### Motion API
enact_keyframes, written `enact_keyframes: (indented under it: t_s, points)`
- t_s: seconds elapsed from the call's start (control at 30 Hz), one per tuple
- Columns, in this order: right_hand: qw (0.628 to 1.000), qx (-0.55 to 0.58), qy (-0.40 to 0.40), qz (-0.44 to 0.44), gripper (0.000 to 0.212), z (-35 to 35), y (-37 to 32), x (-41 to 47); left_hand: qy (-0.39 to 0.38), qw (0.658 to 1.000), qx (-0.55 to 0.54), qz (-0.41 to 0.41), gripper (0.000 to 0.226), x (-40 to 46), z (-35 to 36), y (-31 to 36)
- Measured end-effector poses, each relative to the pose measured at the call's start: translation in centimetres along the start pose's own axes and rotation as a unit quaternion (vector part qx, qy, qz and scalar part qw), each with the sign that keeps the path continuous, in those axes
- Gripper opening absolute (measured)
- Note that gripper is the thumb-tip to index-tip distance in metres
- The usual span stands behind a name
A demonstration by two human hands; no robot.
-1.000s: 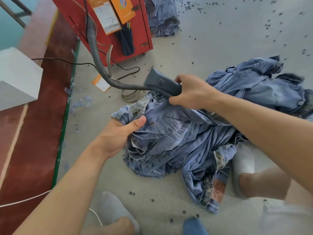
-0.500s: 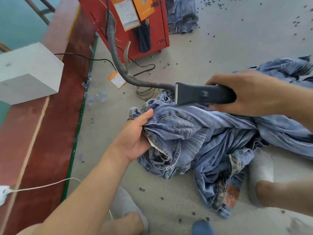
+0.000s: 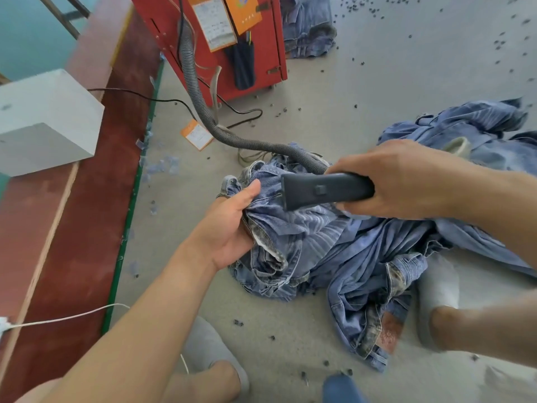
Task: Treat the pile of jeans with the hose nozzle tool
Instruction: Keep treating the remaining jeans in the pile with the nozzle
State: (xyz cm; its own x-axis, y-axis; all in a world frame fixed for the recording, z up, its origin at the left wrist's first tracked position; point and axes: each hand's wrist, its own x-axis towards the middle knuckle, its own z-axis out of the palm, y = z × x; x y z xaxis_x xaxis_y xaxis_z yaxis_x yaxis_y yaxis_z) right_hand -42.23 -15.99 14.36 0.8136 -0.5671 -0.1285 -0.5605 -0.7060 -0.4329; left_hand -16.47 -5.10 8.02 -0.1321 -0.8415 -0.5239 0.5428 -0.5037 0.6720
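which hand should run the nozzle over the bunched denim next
Right. The right hand already grips the nozzle tool, its flat end just above the jeans. The left hand grips the bunched fabric, holding it up.

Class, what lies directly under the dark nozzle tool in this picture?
Bunched jeans, gripped by the left hand. The right hand holds the nozzle tool. The floor beneath the denim is covered.

No legible text anywhere. Printed sheet (image 3: 214,24) and orange card (image 3: 242,13) on red cabinet (image 3: 267,48) too blurred to read; orange tag (image 3: 196,134) on floor likewise.
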Motion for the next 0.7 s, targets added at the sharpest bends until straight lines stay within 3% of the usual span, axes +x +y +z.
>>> enact_keyframes:
  t_s: [0.23,0.4,0.53,0.7]
  points:
    - [0.999,0.006,-0.022,0.028,0.025,-0.4,-0.8,-0.1,0.007,1.0,0.005,0.001,0.043,0.1,0.4,-0.1]
    - [0.998,0.055,0.024,-0.015,0.024,-0.4,-2.0,0.6,-0.006,1.0,0.024,-0.01,0.044,0.2,0.5,-0.4]
    - [0.997,0.025,0.064,0.031,0.02,-2.2,-0.3,0.3,-0.011,1.0,-0.01,-0.011,0.049,0.1,0.4,-0.3]
    - [0.999,-0.037,-0.012,0.035,0.017,-0.7,-1.0,0.5,-0.021,0.999,-0.026,-0.014,0.05,0.2,0.7,-0.6]
